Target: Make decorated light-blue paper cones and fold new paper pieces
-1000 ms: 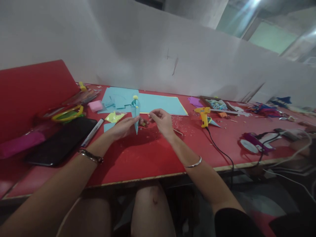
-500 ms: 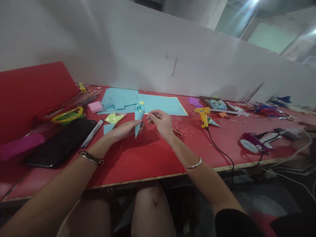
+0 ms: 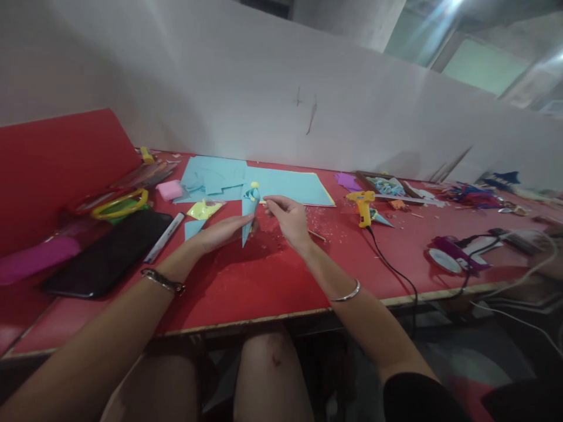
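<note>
Upright in my left hand (image 3: pixel 229 231) is a light-blue paper cone (image 3: pixel 248 215), pointed end down. Small yellow pieces and curled blue paper show at its top. The left thumb lies across the cone's front, with the other fingers behind it. My right hand (image 3: pixel 288 218) is just to the right of the cone, thumb and forefinger pinched together and apart from the paper. What lies between those fingertips, if anything, is too small to make out. Behind the hands lie light-blue paper sheets (image 3: pixel 285 184) on the red table (image 3: pixel 246 287).
A yellow glue gun (image 3: pixel 361 206) stands on the right, its black cord running over the front edge. A second blue cone (image 3: pixel 382 219) lies beside it. To the left are a marker (image 3: pixel 164 237), a black flat case (image 3: pixel 109 252) and a pink block (image 3: pixel 169 190).
The cone in my left hand has shifted very slightly to the right. My right hand stays pinched beside it, almost in the same place.
</note>
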Demonstrator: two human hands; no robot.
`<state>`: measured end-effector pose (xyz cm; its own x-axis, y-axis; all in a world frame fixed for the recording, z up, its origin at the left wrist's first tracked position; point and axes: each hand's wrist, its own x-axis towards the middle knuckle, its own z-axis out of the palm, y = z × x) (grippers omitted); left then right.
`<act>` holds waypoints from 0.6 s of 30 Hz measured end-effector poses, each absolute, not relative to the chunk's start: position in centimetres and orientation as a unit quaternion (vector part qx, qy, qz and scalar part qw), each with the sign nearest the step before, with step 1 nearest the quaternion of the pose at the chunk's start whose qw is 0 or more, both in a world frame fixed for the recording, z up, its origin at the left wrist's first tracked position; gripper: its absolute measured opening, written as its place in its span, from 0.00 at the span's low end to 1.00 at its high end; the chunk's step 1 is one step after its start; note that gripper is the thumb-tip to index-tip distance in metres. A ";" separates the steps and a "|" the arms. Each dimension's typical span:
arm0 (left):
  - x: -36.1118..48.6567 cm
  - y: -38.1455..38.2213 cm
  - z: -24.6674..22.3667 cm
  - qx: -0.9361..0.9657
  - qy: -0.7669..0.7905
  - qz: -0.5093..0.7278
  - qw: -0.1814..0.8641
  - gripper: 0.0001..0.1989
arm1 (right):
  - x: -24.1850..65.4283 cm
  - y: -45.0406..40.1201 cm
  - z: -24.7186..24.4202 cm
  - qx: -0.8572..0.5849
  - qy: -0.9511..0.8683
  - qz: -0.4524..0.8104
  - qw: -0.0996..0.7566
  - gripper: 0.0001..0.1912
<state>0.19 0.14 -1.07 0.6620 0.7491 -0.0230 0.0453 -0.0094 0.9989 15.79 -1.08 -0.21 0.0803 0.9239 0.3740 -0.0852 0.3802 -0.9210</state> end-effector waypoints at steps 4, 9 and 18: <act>0.1 0.3 -1.3 0.661 0.318 0.264 0.626 0.21 | 15.7 -1.0 -0.2 -0.382 -0.530 0.417 0.632 0.07; 0.0 0.3 -1.4 0.667 0.320 0.256 0.622 0.22 | 16.0 -1.0 0.2 -0.382 -0.492 0.413 0.664 0.07; 0.0 0.2 -1.4 0.668 0.331 0.271 0.608 0.20 | 15.7 -2.1 0.4 -0.363 -0.627 0.274 0.633 0.05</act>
<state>0.02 0.24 -1.41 0.6336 0.7726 -0.0401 0.1125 -0.0407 0.9928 15.67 -2.11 0.40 0.0638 0.8019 0.5941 0.1075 0.5863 -0.8029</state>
